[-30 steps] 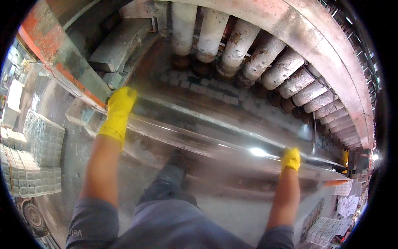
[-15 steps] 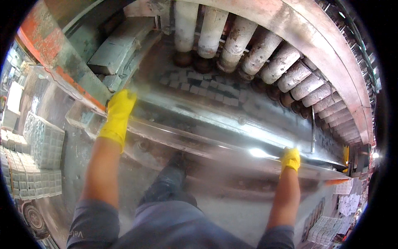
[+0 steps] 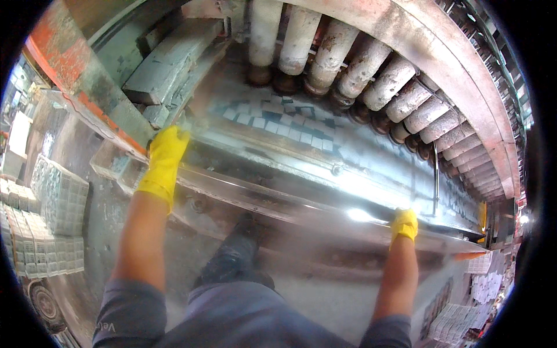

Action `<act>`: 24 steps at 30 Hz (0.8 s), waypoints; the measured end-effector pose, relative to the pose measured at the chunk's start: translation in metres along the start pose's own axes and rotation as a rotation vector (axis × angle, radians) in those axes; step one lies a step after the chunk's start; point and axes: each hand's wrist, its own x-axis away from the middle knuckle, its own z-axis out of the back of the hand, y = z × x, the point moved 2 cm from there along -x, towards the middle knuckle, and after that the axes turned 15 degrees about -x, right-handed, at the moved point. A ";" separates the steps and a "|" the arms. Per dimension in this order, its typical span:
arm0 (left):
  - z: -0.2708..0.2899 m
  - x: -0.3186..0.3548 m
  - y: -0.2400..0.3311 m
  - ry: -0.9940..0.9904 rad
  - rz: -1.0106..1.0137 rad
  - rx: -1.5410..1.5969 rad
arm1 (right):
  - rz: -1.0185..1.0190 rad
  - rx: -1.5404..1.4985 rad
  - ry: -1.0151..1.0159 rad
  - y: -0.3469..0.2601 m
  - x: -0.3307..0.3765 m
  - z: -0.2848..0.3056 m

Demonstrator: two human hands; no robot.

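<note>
Both my hands wear yellow rubber gloves and are closed at the front edge of a large machine. My left hand (image 3: pixel 166 156) grips the left end of a long, shiny, see-through-looking panel (image 3: pixel 278 200), next to an orange-edged frame post. Farther right, my right hand (image 3: pixel 404 225) is wrapped round the same panel's upper edge; its fingertips are partly hidden. Beyond the panel, rows of small pale tile pieces (image 3: pixel 282 129) lie on the wet machine bed (image 3: pixel 371 168). Mist blurs part of the panel and bed.
Thick grey cylinders (image 3: pixel 339 52) hang in a curved-looking row over the bed, behind a pinkish beam (image 3: pixel 447 40). Grey blocks (image 3: pixel 162 69) sit at the upper left. Stacked white plastic crates (image 3: pixel 46 232) stand on the left floor, more crates (image 3: pixel 455 322) at lower right.
The mist over the bed has thinned, and the tile pieces and bed look brighter and clearer. Both hands stay in nearly the same places on the panel.
</note>
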 end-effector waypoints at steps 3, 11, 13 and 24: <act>0.002 0.005 -0.001 0.001 -0.006 0.007 | -0.012 -0.059 0.067 0.014 -0.003 -0.011; 0.005 0.020 -0.020 0.007 -0.010 0.017 | -0.202 -0.460 0.128 -0.013 0.046 0.013; 0.008 0.020 -0.013 -0.006 -0.010 0.018 | -0.110 -0.374 0.128 0.016 0.028 -0.006; 0.009 0.027 -0.016 0.064 -0.017 0.021 | -0.073 -0.276 0.098 0.024 0.019 -0.020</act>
